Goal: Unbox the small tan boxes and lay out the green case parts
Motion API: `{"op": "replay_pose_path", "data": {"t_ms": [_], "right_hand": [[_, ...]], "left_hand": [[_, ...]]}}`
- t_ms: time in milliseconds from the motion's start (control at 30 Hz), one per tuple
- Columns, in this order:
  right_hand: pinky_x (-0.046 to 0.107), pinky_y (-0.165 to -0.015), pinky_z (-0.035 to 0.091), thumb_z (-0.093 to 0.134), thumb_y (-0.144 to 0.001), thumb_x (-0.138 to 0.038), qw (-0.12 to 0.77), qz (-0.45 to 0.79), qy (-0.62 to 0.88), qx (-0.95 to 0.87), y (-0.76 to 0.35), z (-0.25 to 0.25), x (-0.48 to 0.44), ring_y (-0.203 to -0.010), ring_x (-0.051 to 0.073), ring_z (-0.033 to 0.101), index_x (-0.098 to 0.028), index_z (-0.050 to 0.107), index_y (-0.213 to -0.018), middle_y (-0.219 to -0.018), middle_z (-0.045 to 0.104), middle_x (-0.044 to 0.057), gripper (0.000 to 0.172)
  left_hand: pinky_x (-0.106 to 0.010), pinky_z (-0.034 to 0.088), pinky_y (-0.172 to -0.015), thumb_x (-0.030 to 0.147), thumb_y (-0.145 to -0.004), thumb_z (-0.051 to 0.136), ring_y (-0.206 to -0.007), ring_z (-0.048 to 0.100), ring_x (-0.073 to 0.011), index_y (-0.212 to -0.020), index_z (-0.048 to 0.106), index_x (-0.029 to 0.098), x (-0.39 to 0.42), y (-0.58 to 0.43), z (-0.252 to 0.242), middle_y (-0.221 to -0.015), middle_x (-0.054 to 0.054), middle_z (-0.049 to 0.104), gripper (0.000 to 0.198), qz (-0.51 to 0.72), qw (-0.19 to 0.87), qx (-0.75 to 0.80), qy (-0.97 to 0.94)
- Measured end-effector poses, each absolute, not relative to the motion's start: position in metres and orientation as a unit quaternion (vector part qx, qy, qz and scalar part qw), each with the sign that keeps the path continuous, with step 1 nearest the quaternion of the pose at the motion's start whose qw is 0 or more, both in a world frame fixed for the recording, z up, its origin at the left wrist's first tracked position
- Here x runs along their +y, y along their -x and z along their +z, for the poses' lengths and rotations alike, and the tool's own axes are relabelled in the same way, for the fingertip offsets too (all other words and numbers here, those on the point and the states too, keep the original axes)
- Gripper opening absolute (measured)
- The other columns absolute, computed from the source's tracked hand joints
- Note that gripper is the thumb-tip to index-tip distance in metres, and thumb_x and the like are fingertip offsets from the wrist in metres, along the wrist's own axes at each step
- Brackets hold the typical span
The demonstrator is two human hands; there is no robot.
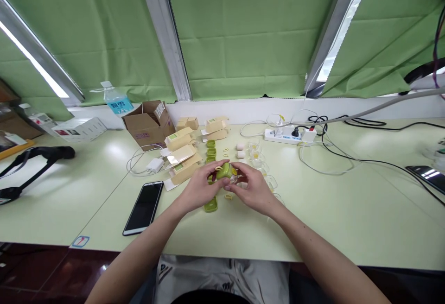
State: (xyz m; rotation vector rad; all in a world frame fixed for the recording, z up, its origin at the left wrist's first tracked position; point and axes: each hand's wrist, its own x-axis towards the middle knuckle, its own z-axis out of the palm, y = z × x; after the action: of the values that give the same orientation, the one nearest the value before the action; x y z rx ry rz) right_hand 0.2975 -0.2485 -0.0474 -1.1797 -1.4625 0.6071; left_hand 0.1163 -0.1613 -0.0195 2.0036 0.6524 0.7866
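Over the middle of the table, my left hand and my right hand meet around a small green plastic case. My left fingers grip its green side, where a pale loop shows. On the other side, my right fingers close on its clear, yellow-marked end. Just below and behind the hands runs a column of small green shells, partly covered by my left hand. Small yellow loops lie beside it. Two pale pink pieces stand farther back, next to a row of clear plastic covers with yellow marks, partly behind my right hand.
Flattened and folded yellow cartons lie left of the shells, before an open brown box. A phone and white charger are at left. At back right, a power strip trails cables across the table.
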Motion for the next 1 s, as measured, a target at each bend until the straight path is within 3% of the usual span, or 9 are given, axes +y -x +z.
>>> {"op": "replay_pose_path", "data": {"t_ms": [100,200,333,467,700,800,867,933,1000], "right_hand": [[0.041,-0.085,0.065,0.084,-0.084,-0.032,0.572,0.24,0.496,-0.607,-0.298,-0.047,-0.249,-0.094,0.021,0.07,-0.027,0.07,-0.125,-0.124,0.069,0.008,0.044],[0.043,-0.088,0.065,0.083,-0.085,-0.033,0.582,0.235,0.494,-0.601,-0.296,-0.045,-0.251,-0.094,0.02,0.069,-0.028,0.07,-0.124,-0.13,0.064,0.009,0.041],[0.043,-0.086,0.064,0.084,-0.084,-0.032,0.589,0.228,0.499,-0.594,-0.294,-0.041,-0.253,-0.09,0.02,0.068,-0.029,0.07,-0.121,-0.125,0.063,0.008,0.04],[0.041,-0.085,0.063,0.085,-0.08,-0.032,0.6,0.221,0.505,-0.58,-0.298,-0.034,-0.253,-0.097,0.022,0.068,-0.028,0.071,-0.115,-0.122,0.064,0.007,0.038],[0.04,-0.088,0.06,0.08,-0.078,-0.031,0.621,0.268,0.517,-0.524,-0.325,-0.032,-0.238,-0.095,0.02,0.07,-0.026,0.061,-0.115,-0.123,0.069,0.006,0.042],[0.037,-0.085,0.059,0.078,-0.076,-0.03,0.64,0.255,0.512,-0.513,-0.353,-0.03,-0.21,-0.094,0.02,0.073,-0.028,0.054,-0.125,-0.118,0.069,0.004,0.054],[0.036,-0.084,0.058,0.073,-0.077,-0.027,0.603,0.179,0.588,-0.509,-0.377,-0.026,-0.184,-0.09,0.018,0.072,-0.029,0.049,-0.138,-0.122,0.068,0.004,0.066],[0.035,-0.09,0.055,0.066,-0.081,-0.025,0.495,0.081,0.691,-0.52,-0.4,-0.021,-0.156,-0.098,0.019,0.07,-0.026,0.056,-0.135,-0.124,0.07,0.006,0.054],[0.036,-0.097,0.051,0.069,-0.082,-0.027,0.453,0.069,0.719,-0.522,-0.417,-0.018,-0.13,-0.108,0.022,0.068,-0.022,0.068,-0.113,-0.119,0.074,0.007,0.031]], "left_hand": [[-0.042,0.055,-0.108,0.05,-0.098,0.068,-0.127,0.069,-0.0308,-0.136,0.075,0.021,-0.162,-0.12,-0.026,-0.139,-0.013,0.074,0.049,0.361,0.463,0.224,-0.778],[-0.043,0.052,-0.111,0.057,-0.101,0.061,-0.122,0.071,-0.0311,-0.123,0.082,0.022,-0.164,-0.123,-0.028,-0.125,-0.011,0.08,0.046,0.411,0.454,0.24,-0.753],[-0.035,0.059,-0.084,0.057,-0.103,0.058,-0.088,0.074,-0.0241,-0.12,0.083,0.022,-0.17,-0.129,-0.028,-0.103,-0.008,0.082,0.046,0.432,0.428,0.276,-0.744],[-0.028,0.055,-0.059,0.059,-0.101,0.061,-0.064,0.064,-0.0164,-0.117,0.083,0.02,-0.172,-0.137,-0.026,-0.099,-0.007,0.081,0.047,0.453,0.453,0.285,-0.713],[-0.027,0.058,-0.052,0.064,-0.089,0.076,-0.075,0.072,-0.0196,-0.112,0.079,0.016,-0.147,-0.145,-0.021,-0.104,-0.011,0.076,0.053,0.514,0.616,0.259,-0.538],[-0.027,0.059,-0.054,0.055,-0.088,0.08,-0.072,0.072,-0.0173,-0.11,0.076,0.015,-0.138,-0.144,-0.024,-0.1,-0.01,0.076,0.046,0.497,0.683,0.241,-0.477],[-0.026,0.06,-0.056,0.05,-0.09,0.079,-0.072,0.072,-0.0165,-0.108,0.075,0.015,-0.135,-0.144,-0.026,-0.098,-0.01,0.077,0.04,0.493,0.701,0.235,-0.458],[-0.026,0.061,-0.058,0.048,-0.09,0.079,-0.072,0.072,-0.0162,-0.107,0.074,0.014,-0.134,-0.144,-0.028,-0.098,-0.01,0.077,0.038,0.488,0.708,0.236,-0.453],[-0.026,0.061,-0.06,0.047,-0.09,0.08,-0.072,0.072,-0.0161,-0.106,0.074,0.014,-0.133,-0.144,-0.031,-0.098,-0.01,0.077,0.037,0.482,0.71,0.24,-0.455]]}}
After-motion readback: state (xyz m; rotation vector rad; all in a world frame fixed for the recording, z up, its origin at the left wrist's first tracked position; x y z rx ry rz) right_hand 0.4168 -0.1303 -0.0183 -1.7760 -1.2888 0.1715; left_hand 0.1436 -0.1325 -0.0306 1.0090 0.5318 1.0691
